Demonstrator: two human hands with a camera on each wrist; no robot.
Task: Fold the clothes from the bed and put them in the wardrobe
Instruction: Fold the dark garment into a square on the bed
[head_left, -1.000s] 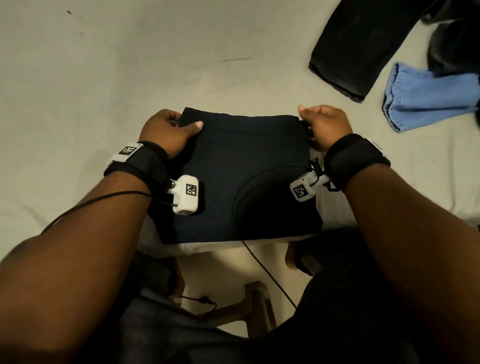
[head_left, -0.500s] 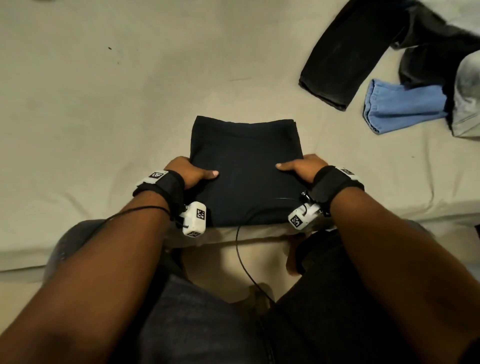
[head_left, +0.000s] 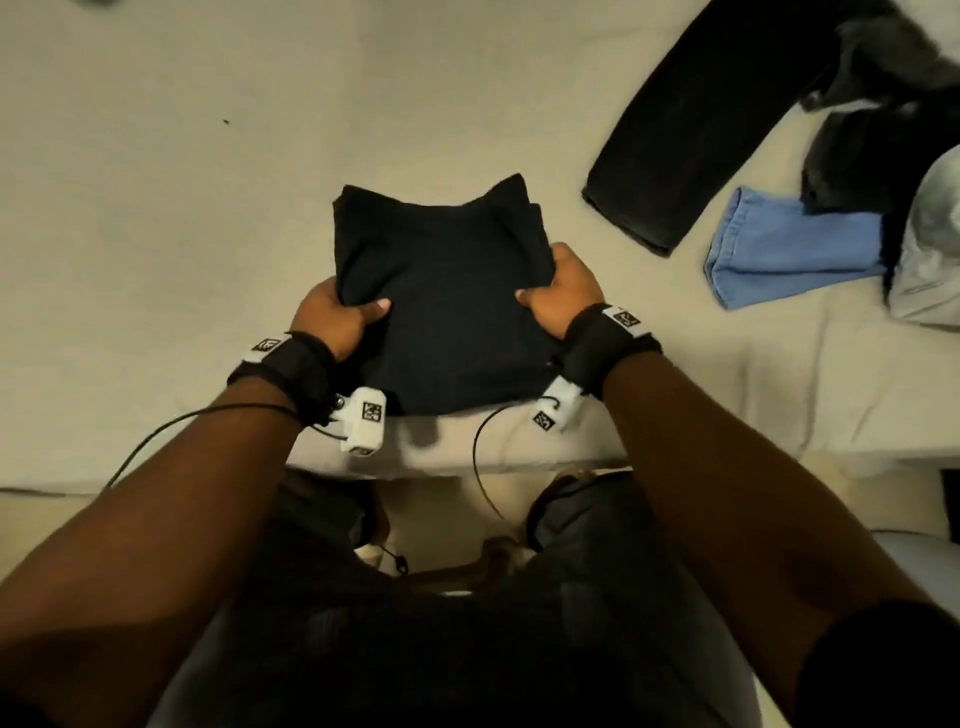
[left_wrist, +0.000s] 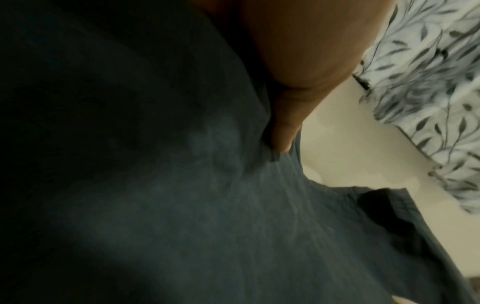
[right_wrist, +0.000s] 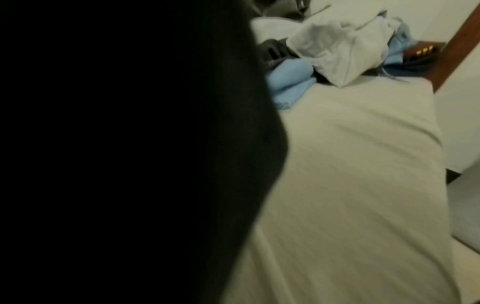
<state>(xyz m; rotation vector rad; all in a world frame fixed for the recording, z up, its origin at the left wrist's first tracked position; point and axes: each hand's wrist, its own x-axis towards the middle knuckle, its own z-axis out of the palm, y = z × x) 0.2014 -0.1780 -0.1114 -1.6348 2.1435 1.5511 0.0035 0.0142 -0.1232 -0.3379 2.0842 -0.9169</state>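
Observation:
A folded dark navy garment (head_left: 447, 296) sits near the front edge of the bed (head_left: 156, 234). My left hand (head_left: 337, 317) grips its left side, thumb on top and fingers under the cloth. My right hand (head_left: 563, 291) grips its right side the same way. The garment's far corners are lifted and bunched. In the left wrist view my thumb (left_wrist: 285, 127) presses on the dark cloth (left_wrist: 182, 205). The right wrist view is mostly filled by the dark garment (right_wrist: 130, 154), with no fingers visible.
At the back right of the bed lie unfolded black trousers (head_left: 691, 140), a light blue garment (head_left: 789, 254) and a grey-white garment (head_left: 930, 260). Cables hang from both wrist cameras. The bed's front edge (head_left: 467, 462) is against my legs.
Both hands have gone from pressing the garment's near sides to gripping its sides with fingers underneath. The garment has bunched and its far edge has risen off the sheet.

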